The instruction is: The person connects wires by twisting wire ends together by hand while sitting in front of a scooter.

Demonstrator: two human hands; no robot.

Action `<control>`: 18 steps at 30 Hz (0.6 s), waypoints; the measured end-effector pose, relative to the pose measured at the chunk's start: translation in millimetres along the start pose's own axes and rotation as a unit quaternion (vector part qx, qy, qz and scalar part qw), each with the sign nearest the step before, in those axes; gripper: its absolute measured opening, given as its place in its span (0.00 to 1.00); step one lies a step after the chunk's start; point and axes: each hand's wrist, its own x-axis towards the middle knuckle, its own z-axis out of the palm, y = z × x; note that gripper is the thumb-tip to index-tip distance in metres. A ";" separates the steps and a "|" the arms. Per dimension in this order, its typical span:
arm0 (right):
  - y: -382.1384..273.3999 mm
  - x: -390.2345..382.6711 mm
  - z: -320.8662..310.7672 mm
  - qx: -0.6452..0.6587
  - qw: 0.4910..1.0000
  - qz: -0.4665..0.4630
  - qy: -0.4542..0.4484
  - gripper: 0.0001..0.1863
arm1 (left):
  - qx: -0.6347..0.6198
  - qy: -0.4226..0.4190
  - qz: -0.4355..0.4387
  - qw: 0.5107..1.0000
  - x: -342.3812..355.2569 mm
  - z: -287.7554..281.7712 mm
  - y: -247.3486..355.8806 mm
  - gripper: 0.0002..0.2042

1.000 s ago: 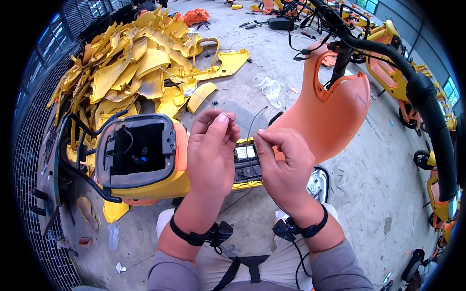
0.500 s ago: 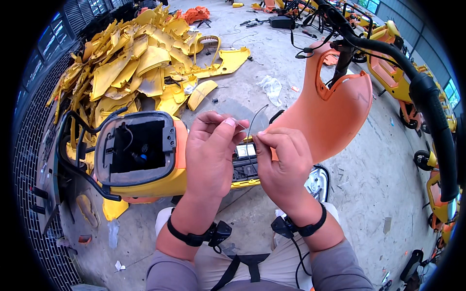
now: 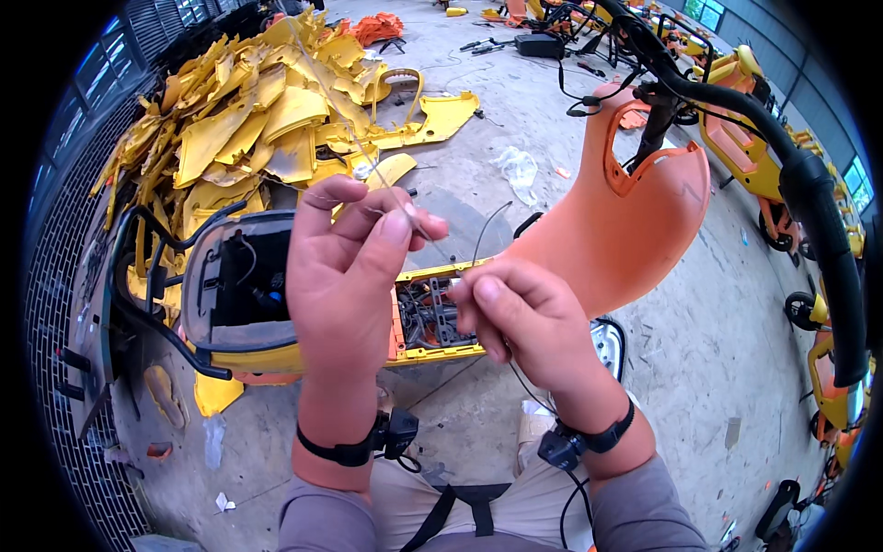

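Observation:
My left hand (image 3: 354, 258) pinches a thin bare metal wire (image 3: 354, 138) between thumb and forefinger, its other fingers half curled. One stretch of the wire runs up past the hand toward the far left, and another slants down toward my right hand (image 3: 524, 313). That hand is closed on a thin dark cable (image 3: 480, 235), which sticks up in a curve and also trails out below the fingers. Beneath both hands lies a yellow and orange scooter body (image 3: 441, 353), its floor compartment (image 3: 428, 313) uncovered and full of wiring.
An open black seat box (image 3: 258, 325) is at the left. An orange front panel (image 3: 616, 239) and black handlebar (image 3: 809, 193) rise at the right. Yellow broken panels (image 3: 248, 120) are heaped at the far left. Clear plastic (image 3: 517, 170) lies on the concrete; more scooters (image 3: 736, 120) line the right wall.
My left hand has moved left, away from the right, with a longer stretch of wire now showing. My right hand has shifted slightly right and down. More of the floor compartment shows between them.

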 end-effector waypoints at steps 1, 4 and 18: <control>-8.2 -7.0 5.5 -0.015 1.000 0.015 -0.016 0.11 | -0.016 -0.037 0.020 0.999 -2.3 0.5 7.4 0.14; -25.3 -26.9 25.9 -0.053 0.998 0.023 -0.035 0.10 | -0.031 -0.069 0.056 0.996 -13.8 5.5 29.6 0.16; -4.5 -11.6 33.8 -0.408 0.838 -0.318 0.172 0.05 | -0.015 -0.039 -0.036 0.998 -9.1 -9.8 25.8 0.13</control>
